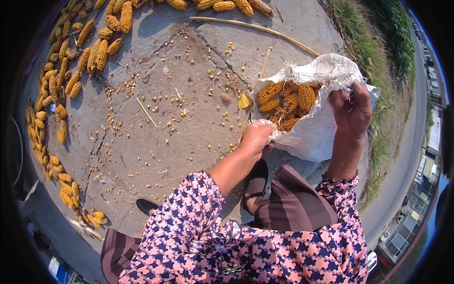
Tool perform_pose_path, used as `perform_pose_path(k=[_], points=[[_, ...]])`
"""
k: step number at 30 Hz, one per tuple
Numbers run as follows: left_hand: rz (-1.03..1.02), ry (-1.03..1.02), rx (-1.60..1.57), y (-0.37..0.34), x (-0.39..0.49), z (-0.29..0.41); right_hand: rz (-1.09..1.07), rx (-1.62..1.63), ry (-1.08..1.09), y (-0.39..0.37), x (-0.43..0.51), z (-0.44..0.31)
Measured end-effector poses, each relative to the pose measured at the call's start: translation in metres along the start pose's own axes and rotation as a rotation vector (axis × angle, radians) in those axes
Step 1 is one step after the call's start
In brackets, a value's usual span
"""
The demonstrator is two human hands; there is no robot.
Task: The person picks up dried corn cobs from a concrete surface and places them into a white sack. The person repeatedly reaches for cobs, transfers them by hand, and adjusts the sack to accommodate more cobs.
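A white woven sack [308, 142] with a frayed mouth stands before me, to the right. Through its opening I see several yellow corn cobs [292, 101] inside. My left hand [257, 136] pinches the near left part of the rim. On the far right side, my right hand [353, 106] grips the bunched rim, its fingers partly hidden by the fabric. Between the two hands the mouth is spread wide. The sack's lower part is hidden from this angle.
Rows of corn cobs [99, 55] lie on the cracked concrete [191, 142] at the left and far side. Loose kernels [129, 85] are scattered about. A long dry stalk [255, 26] lies beyond the sack. Grass [369, 46] and a road [411, 138] border the right.
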State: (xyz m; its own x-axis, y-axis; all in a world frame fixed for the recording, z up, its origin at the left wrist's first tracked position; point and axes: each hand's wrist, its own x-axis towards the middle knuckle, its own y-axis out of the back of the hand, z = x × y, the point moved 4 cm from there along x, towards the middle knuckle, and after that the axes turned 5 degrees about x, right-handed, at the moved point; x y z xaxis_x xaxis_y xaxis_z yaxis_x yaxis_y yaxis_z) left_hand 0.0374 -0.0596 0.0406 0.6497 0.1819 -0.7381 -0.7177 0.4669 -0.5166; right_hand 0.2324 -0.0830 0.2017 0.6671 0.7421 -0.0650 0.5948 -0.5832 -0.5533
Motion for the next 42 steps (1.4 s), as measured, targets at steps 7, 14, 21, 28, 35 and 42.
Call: perform_pose_path(k=[7, 14, 21, 28, 35, 42], points=[[-0.2, -0.405, 0.049, -0.044, -0.082, 0.143, -0.241, 0.186, 0.17, 0.015, 0.027, -0.087], [-0.205, -0.593, 0.246, -0.015, -0.099, 0.155, -0.15, 0.168, 0.175, 0.036, 0.01, -0.076], [0.069, -0.219, 0.152, 0.087, -0.069, 0.096, 0.034, -0.117, -0.097, 0.042, 0.022, 0.009], [0.588, -0.611, 0.679, 0.128, -0.05, 0.141, 0.085, -0.374, -0.042, 0.039, 0.054, 0.018], [0.774, -1.067, 1.604, 0.156, 0.023, 0.155, 0.318, -1.096, 0.375, 0.061, 0.146, 0.061], [0.75, -0.958, 2.011, 0.169, 0.056, 0.126, 0.203, -1.651, 0.396, 0.098, 0.175, 0.141]])
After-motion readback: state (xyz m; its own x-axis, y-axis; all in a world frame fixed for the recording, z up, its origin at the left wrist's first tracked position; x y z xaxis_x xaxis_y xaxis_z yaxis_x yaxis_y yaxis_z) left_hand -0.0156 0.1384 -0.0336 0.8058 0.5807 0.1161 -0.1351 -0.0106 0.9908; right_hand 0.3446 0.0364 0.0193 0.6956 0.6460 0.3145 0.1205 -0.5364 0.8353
